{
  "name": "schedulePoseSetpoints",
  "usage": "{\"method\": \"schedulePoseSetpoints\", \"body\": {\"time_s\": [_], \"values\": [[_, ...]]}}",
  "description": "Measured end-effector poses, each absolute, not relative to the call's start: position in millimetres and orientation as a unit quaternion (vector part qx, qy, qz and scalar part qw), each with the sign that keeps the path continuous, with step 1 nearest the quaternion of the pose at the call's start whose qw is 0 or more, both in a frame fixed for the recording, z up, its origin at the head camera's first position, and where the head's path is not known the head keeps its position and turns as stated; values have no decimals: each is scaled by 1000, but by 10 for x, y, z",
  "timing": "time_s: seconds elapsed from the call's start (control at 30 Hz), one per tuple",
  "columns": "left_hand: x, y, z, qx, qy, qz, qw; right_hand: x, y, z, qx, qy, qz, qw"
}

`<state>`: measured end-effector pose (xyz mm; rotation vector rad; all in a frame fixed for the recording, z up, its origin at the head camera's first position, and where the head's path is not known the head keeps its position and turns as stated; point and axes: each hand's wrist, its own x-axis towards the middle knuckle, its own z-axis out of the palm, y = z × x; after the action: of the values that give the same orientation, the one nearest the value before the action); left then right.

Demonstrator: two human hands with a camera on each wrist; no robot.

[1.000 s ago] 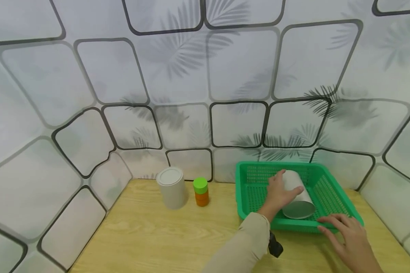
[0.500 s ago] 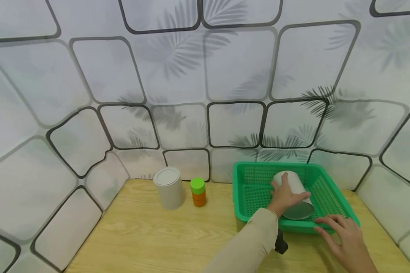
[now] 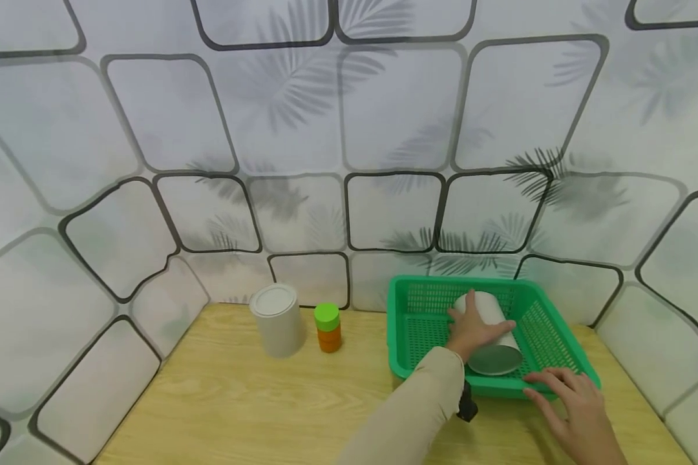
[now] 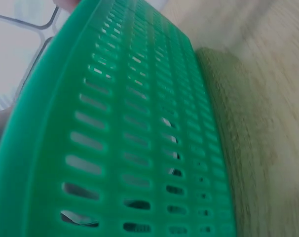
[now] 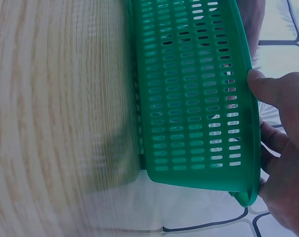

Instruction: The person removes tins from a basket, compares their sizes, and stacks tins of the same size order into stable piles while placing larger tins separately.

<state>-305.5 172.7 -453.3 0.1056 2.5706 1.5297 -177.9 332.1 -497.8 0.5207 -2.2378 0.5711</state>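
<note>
A white can (image 3: 491, 309) lies on its side in a green plastic basket (image 3: 564, 342), its greyish end facing me. My left hand (image 3: 470, 332) holds it from above and the left, fingers spread over its body and thumb across the top. In the left wrist view the basket's slotted wall (image 4: 139, 118) fills the picture and hides the can. At the front right of the basket, my right hand (image 3: 578, 410) pinches the rim. The right wrist view shows the right thumb (image 5: 265, 89) on the rim's outer side and fingers behind it.
A second white can (image 3: 278, 323) stands upright with its lid on at the back left. Beside it is a small orange jar (image 3: 329, 337) with a green lid. The wooden table (image 3: 238, 400) meets a patterned wall (image 3: 302, 213) behind the basket.
My left hand has shifted slightly right over the lying can, with its fingers spreading wider. My right hand stays on the rim. The head view has turned slightly, moving everything left in the picture.
</note>
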Motion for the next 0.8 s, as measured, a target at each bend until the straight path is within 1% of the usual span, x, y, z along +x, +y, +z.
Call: {"method": "schedulePoseSetpoints", "body": {"time_s": [0.1,0.23,0.53,0.8], "values": [[-3147,1757,-4614,38,854,514,68,-1765,3307,-4966,195,-878,228,373],[-3197,1759,-4656,45,843,532,74,-1755,3298,-4955,194,-879,230,370],[-3128,1673,-4471,36,841,524,127,-1737,3295,-4924,197,-876,227,376],[-3105,1659,-4478,-5,809,577,110,-1730,3275,-4923,193,-880,233,366]]}}
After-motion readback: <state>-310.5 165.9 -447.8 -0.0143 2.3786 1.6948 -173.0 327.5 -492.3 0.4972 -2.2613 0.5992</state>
